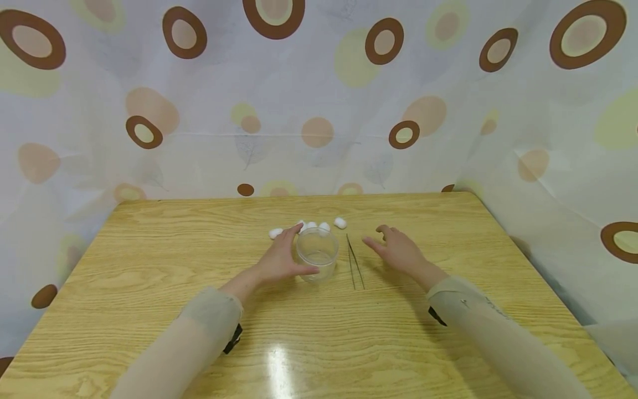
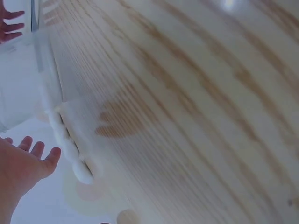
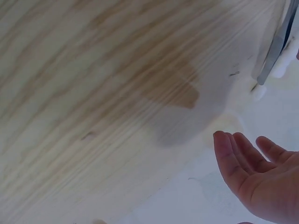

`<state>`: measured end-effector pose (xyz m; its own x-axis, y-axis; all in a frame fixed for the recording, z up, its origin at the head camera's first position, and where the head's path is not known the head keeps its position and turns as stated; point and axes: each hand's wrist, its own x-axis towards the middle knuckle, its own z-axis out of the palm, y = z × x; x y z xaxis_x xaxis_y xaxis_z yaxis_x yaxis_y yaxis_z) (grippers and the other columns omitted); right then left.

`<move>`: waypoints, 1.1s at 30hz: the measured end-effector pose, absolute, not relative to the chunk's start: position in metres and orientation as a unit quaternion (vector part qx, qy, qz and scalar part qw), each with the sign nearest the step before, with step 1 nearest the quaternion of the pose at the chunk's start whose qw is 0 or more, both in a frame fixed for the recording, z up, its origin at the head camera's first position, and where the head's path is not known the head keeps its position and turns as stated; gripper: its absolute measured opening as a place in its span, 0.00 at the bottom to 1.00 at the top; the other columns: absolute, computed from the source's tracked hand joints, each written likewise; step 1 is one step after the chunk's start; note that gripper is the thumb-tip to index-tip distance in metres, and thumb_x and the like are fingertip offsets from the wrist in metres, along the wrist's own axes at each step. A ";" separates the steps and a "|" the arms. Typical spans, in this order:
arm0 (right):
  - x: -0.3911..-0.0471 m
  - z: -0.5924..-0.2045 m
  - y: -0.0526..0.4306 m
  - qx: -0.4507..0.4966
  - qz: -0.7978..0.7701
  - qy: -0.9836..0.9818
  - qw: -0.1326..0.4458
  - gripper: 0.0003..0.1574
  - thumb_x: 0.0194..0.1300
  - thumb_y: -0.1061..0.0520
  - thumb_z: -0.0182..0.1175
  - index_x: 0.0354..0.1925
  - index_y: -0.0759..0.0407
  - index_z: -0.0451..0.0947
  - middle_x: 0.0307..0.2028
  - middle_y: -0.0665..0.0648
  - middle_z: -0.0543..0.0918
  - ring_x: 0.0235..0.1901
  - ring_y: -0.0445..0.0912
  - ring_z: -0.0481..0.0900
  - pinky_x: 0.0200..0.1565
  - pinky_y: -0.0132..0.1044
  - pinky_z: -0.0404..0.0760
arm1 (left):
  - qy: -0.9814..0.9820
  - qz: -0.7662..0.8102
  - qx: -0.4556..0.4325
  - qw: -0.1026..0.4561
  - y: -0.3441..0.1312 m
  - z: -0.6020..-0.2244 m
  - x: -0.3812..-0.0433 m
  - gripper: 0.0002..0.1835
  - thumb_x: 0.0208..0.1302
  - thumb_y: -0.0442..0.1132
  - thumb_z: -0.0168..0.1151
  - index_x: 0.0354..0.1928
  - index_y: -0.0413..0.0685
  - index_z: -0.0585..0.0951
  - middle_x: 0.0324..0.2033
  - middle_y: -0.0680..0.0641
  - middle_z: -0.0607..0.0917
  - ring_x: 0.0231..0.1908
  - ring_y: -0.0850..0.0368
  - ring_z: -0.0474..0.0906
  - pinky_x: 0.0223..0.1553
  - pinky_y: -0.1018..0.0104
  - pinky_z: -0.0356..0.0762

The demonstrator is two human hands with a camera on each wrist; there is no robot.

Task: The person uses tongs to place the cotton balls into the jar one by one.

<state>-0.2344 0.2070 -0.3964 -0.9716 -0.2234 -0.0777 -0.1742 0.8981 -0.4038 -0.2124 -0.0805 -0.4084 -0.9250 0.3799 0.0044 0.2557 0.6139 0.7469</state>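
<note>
A person's left hand stands wide beside a clear plastic jar on a wood-grain table, the jar's near side lying between spread thumb and fingers, though whether skin meets plastic cannot be told. To that hand's right, past the jar, metal tweezers lie with legs parted, just left of the right hand, which hovers with thumb and fingers apart and holds nothing. Small white balls line up beyond the left hand's fingertips, most of them behind the jar, one farther right near the tweezers' far end.
</note>
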 end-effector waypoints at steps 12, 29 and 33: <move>-0.239 -0.389 0.187 -0.056 -0.241 0.964 0.096 0.48 0.67 0.27 0.34 0.47 0.68 0.74 0.29 0.60 0.81 0.25 0.47 0.74 0.36 0.42 0.75 | 0.888 0.419 0.179 0.065 -0.077 -0.412 -0.217 0.55 0.44 0.52 0.75 0.71 0.44 0.54 0.69 0.41 0.61 0.68 0.44 0.57 0.66 0.47 0.60; -0.243 -0.397 0.162 -0.027 -0.283 0.945 0.161 0.37 0.70 0.33 0.38 0.30 0.65 0.70 0.11 0.51 0.66 0.09 0.41 0.63 0.14 0.29 0.65 | 0.849 0.479 0.188 0.118 -0.076 -0.412 -0.215 0.49 0.50 0.47 0.73 0.69 0.46 0.54 0.66 0.40 0.64 0.68 0.43 0.56 0.65 0.44 0.58; -0.244 -0.398 0.157 -0.022 -0.264 0.951 0.161 0.31 0.69 0.36 0.45 0.25 0.60 0.68 0.11 0.50 0.66 0.09 0.41 0.65 0.14 0.29 0.66 | 0.854 0.471 0.187 0.116 -0.075 -0.413 -0.216 0.48 0.50 0.47 0.73 0.69 0.48 0.55 0.66 0.42 0.64 0.68 0.43 0.57 0.65 0.44 0.60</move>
<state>-0.2438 0.1570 -0.3976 -0.9472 -0.1276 -0.2942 0.0421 0.8600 -0.5085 -0.2165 -0.0754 -0.4131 -0.9033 0.4283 -0.0231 0.2091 0.4867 0.8481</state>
